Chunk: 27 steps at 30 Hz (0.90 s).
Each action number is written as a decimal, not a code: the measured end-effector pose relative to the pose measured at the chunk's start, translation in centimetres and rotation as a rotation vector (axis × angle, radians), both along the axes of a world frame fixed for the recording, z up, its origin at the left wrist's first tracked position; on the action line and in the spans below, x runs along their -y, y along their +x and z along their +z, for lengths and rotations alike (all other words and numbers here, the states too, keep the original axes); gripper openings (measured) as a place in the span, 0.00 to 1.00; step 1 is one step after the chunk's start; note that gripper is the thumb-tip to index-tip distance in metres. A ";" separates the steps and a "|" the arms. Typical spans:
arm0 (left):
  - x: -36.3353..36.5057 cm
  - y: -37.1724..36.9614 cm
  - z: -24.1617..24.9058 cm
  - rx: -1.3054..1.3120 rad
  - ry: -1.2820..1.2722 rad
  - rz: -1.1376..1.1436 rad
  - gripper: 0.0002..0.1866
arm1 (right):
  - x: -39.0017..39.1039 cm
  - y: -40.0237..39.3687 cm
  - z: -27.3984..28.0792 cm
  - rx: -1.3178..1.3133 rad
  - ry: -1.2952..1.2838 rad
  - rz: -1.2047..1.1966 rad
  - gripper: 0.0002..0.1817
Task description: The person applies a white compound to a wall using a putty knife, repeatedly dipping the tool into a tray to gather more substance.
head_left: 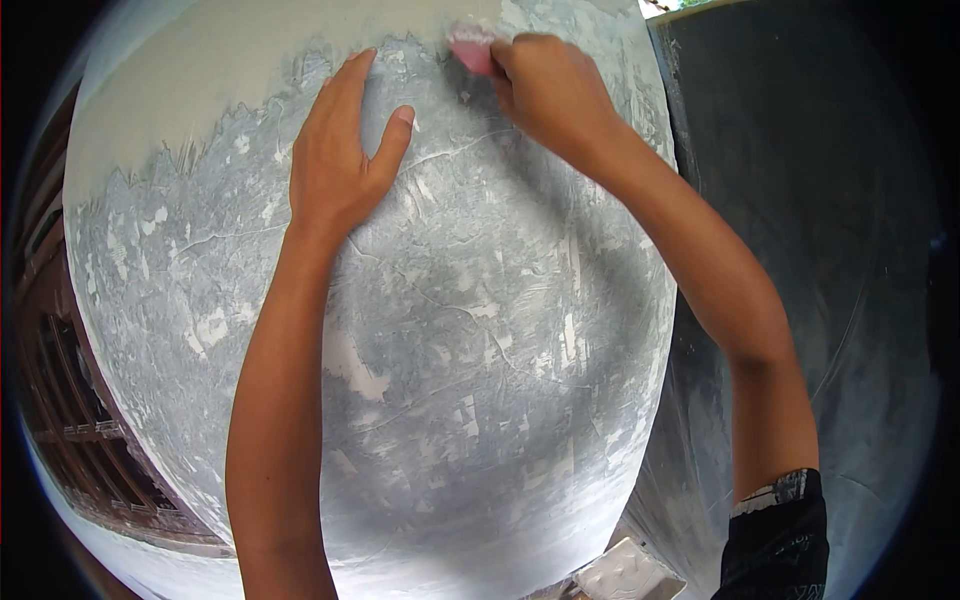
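Note:
A tall wall surface (450,330) fills the middle of the view, patchy grey and white with fine cracks and a smoother beige band along its top. My left hand (345,160) lies against it at the upper left, thumb and fingers apart, holding nothing. At the upper right, my right hand (550,90) is closed around a small pink tool (472,50). White material shows on the tool's upper edge, which is at the wall near the lower border of the beige band. The fingertips of my right hand are partly hidden.
Dark brown slatted woodwork (85,400) stands left of the wall. A dark grey panel (820,230) runs along the right side. Low at the bottom right, below the wall's edge, is a pale, stained container or block (625,575), partly cut off.

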<state>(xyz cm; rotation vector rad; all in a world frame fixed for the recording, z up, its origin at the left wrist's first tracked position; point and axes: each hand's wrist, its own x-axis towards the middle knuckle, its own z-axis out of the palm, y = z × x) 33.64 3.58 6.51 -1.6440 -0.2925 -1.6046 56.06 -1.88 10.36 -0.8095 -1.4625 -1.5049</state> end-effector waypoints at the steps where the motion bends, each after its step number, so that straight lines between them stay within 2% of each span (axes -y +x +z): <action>1: -0.1 0.1 0.0 -0.003 0.006 0.009 0.30 | 0.4 -0.3 1.9 -0.043 0.045 0.113 0.06; 3: -0.3 0.0 0.1 0.009 0.001 0.005 0.32 | -1.4 0.2 7.0 -0.150 0.144 0.150 0.19; 4: -0.3 0.0 0.2 0.018 -0.004 0.001 0.33 | -1.8 0.3 7.2 -0.149 0.146 0.153 0.19; 6: -0.3 -0.1 0.3 0.013 0.000 -0.009 0.33 | -2.9 0.6 7.0 0.034 0.073 0.191 0.06; 8: -0.2 -0.1 0.1 0.002 -0.005 -0.024 0.33 | -2.1 -0.6 2.1 0.057 -0.005 0.020 0.06; 10: 0.1 -0.1 0.2 -0.013 -0.008 -0.091 0.33 | -0.9 -1.8 -2.6 0.103 -0.056 0.042 0.04; 11: 0.1 -0.1 0.3 -0.009 -0.002 -0.092 0.33 | -0.7 -1.8 -2.1 0.107 -0.051 0.041 0.04; 14: -0.2 -0.1 0.2 -0.006 0.015 -0.088 0.33 | 0.9 -2.1 1.5 -0.034 0.025 0.300 0.04; 15: -0.3 -0.2 0.3 0.006 0.017 -0.066 0.32 | 0.3 -1.7 4.0 0.014 0.119 0.376 0.04; 16: -0.3 -0.2 0.2 0.016 0.016 -0.046 0.32 | -0.7 -1.4 6.4 -0.141 0.145 0.381 0.16; 17: -0.3 -0.2 0.2 0.015 0.013 -0.045 0.32 | -1.3 -0.9 6.7 -0.143 0.143 0.382 0.16; 19: -0.2 -0.3 0.2 0.014 0.009 -0.052 0.31 | -2.5 0.2 6.5 -0.017 0.036 0.186 0.04; 20: -0.2 -0.3 0.2 0.009 0.007 -0.052 0.31 | -2.3 -0.1 4.7 0.046 0.066 0.073 0.04; 21: -0.3 -0.4 0.2 0.007 0.005 -0.071 0.31 | -2.1 -0.3 2.2 0.063 -0.015 0.008 0.04; 22: -0.3 -0.5 0.2 0.006 0.006 -0.091 0.31 | -1.6 -0.7 -0.5 0.122 -0.023 0.026 0.03; 23: -0.2 -0.5 0.2 0.011 0.007 -0.093 0.31 | -1.5 -1.0 -2.3 0.109 -0.014 -0.065 0.10; 25: -0.1 -0.7 0.0 -0.008 0.023 -0.102 0.31 | -0.2 -1.3 -2.2 0.078 -0.062 0.095 0.09; 27: -0.1 -0.8 -0.4 -0.005 0.006 -0.085 0.31 | -0.4 -1.2 1.9 0.070 0.071 0.244 0.04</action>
